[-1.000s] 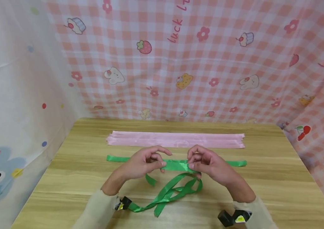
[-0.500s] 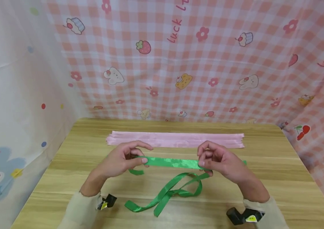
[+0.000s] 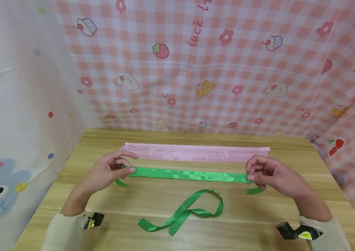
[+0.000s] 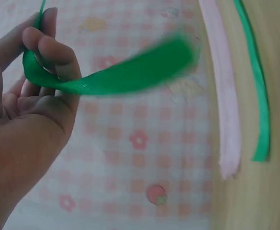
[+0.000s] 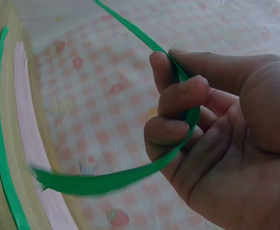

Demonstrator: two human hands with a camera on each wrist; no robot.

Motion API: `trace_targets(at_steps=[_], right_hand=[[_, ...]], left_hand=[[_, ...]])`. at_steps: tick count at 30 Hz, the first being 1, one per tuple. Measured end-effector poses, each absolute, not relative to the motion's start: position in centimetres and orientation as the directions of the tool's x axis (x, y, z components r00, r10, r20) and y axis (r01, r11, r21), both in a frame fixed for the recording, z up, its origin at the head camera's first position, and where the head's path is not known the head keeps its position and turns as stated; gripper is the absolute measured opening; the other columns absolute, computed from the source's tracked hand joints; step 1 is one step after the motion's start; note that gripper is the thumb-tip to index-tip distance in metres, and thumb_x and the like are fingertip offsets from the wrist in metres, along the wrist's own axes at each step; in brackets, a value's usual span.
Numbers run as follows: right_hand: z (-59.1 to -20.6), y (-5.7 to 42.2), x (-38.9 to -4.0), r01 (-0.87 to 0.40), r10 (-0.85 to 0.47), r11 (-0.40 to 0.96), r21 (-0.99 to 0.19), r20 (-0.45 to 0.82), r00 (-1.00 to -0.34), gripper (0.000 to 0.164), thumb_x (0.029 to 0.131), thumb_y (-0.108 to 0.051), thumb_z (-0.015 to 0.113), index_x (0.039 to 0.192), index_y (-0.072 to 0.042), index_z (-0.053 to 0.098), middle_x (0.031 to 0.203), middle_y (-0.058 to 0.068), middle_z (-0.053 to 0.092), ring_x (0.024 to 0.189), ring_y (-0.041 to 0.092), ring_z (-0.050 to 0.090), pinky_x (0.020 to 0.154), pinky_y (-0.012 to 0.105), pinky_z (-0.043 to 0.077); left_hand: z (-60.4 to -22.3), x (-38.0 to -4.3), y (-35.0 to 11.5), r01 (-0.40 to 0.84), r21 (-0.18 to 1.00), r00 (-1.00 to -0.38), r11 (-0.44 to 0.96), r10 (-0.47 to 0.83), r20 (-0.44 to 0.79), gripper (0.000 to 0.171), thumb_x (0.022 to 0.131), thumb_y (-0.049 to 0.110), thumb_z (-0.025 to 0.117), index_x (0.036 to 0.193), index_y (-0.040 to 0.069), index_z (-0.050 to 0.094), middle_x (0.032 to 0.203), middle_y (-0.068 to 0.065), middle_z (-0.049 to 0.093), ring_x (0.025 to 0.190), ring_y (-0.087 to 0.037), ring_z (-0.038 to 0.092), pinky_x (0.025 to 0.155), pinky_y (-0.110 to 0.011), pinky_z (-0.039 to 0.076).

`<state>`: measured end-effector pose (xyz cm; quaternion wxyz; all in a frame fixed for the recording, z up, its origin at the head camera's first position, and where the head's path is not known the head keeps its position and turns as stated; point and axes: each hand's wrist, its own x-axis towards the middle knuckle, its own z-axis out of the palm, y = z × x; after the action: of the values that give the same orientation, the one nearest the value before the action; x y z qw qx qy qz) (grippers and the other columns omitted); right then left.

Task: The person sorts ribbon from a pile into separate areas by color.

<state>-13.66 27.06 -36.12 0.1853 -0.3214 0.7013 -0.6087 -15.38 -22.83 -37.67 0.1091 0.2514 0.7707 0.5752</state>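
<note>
A green satin ribbon [image 3: 190, 175] stretches nearly straight between my two hands, raised above the table. My left hand [image 3: 108, 172] pinches it near one end between thumb and fingers. Near the other end, my right hand [image 3: 272, 174] holds it the same way. Short tails hang past both grips; in the left wrist view the loose tail [image 4: 130, 74] curves out from the fingers. A second green ribbon [image 3: 182, 211] lies loosely looped on the table, closer to me. Another green ribbon [image 4: 257, 86] lies straight on the wood, mostly hidden behind the held one in the head view.
Several pink ribbons [image 3: 196, 153] lie side by side along the back of the wooden table [image 3: 127, 205]. A pink checked cloth [image 3: 177, 69] hangs behind the table, with a white printed cloth [image 3: 23, 87] at the left.
My hands have moved apart, left hand leftward and right hand rightward, sliding toward the ribbon's ends. The held ribbon has come out of the pile and is now drawn out nearly straight.
</note>
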Motion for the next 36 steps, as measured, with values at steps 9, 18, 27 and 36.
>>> trace_targets(at_steps=[9, 18, 27, 36], right_hand=[[-37.3, 31.3, -13.4, -0.22, -0.617, 0.082, -0.972, 0.124, -0.777, 0.017, 0.097, 0.014, 0.048, 0.107, 0.001, 0.051, 0.075, 0.005, 0.052, 0.057, 0.029, 0.038, 0.046, 0.041, 0.036], [-38.1, 34.1, -13.4, -0.204, -0.496, 0.22, -0.954, 0.071, -0.865, 0.016, 0.096, 0.01, 0.053, 0.106, -0.002, 0.055, 0.08, -0.001, 0.061, 0.062, 0.021, 0.046, 0.051, 0.038, 0.038], [-39.8, 36.5, -13.5, -0.156, -0.373, 0.237, -0.959, 0.059, -0.926, 0.012, 0.097, 0.007, 0.055, 0.104, -0.002, 0.055, 0.079, -0.004, 0.059, 0.064, 0.021, 0.045, 0.058, 0.034, 0.039], [-41.5, 37.8, -13.7, -0.12, -0.296, 0.191, -0.974, 0.059, -0.953, 0.017, 0.097, 0.008, 0.055, 0.101, -0.008, 0.058, 0.075, -0.005, 0.056, 0.064, 0.018, 0.046, 0.058, 0.033, 0.034]], left_hand=[[-38.8, -15.8, -25.9, 0.25, 0.944, -0.84, 0.215, 0.533, 0.102, 0.032, 0.097, 0.001, 0.059, 0.129, -0.005, 0.053, 0.093, 0.001, 0.071, 0.074, -0.013, 0.063, 0.065, -0.028, 0.054], [-39.4, -15.7, -27.8, 0.245, 0.93, -0.885, 0.274, 0.455, 0.099, 0.027, 0.098, 0.003, 0.059, 0.125, 0.002, 0.058, 0.088, 0.0, 0.069, 0.073, -0.015, 0.061, 0.07, -0.026, 0.053], [-40.1, -15.8, -28.9, 0.068, 0.936, -0.943, 0.345, 0.328, -0.052, 0.03, 0.095, 0.015, 0.068, 0.122, 0.009, 0.058, 0.088, 0.003, 0.072, 0.079, -0.017, 0.065, 0.077, -0.028, 0.053], [-41.1, -16.1, -30.0, 0.029, 0.967, -0.955, 0.252, 0.292, -0.047, 0.018, 0.099, 0.011, 0.061, 0.116, 0.017, 0.061, 0.091, 0.007, 0.072, 0.082, -0.011, 0.066, 0.08, -0.026, 0.054]])
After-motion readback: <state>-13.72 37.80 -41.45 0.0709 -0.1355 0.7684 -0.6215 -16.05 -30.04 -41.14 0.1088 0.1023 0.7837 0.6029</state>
